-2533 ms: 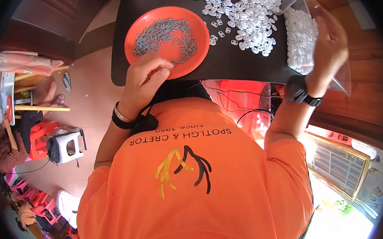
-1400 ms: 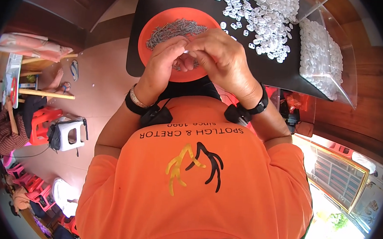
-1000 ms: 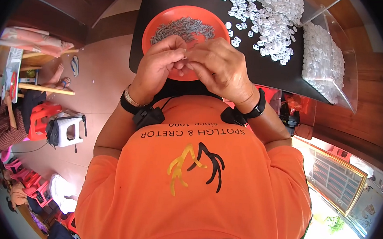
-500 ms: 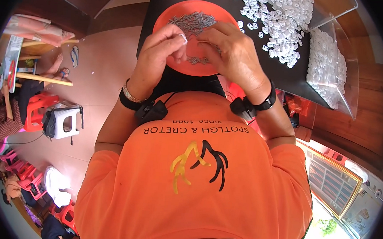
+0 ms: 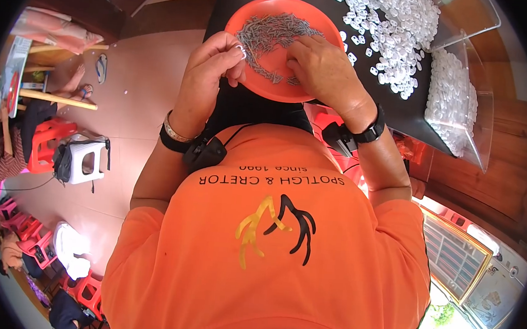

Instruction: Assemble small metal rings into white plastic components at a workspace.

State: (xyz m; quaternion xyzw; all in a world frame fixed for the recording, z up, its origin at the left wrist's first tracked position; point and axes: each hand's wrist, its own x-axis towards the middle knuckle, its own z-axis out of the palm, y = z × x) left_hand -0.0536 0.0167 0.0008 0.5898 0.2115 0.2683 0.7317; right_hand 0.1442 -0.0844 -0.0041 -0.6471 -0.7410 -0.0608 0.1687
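A small white plastic piece (image 5: pixel 241 50) is pinched between the thumb and forefinger of my left hand (image 5: pixel 211 67), at the left rim of a round red plate (image 5: pixel 278 59). Across that plate lies a loose heap of small grey screws (image 5: pixel 265 37), with a few more strewn along its near side. My right hand (image 5: pixel 327 72) reaches over the plate's right side, fingers curled down and together among the screws. Its fingertips are partly hidden, so whatever they hold does not show.
Many white plastic pieces (image 5: pixel 400 39) are spread over the black tabletop (image 5: pixel 372 102) to the right. A clear box (image 5: pixel 486 128) beside them holds more. White and red stools (image 5: pixel 85 163), a slipper (image 5: pixel 101 69) and other seated people are off to the left.
My right hand has drawn away from the left and lowered to the screws. My left hand has shifted slightly left, still pinching the white piece. The plate appears further right in view.
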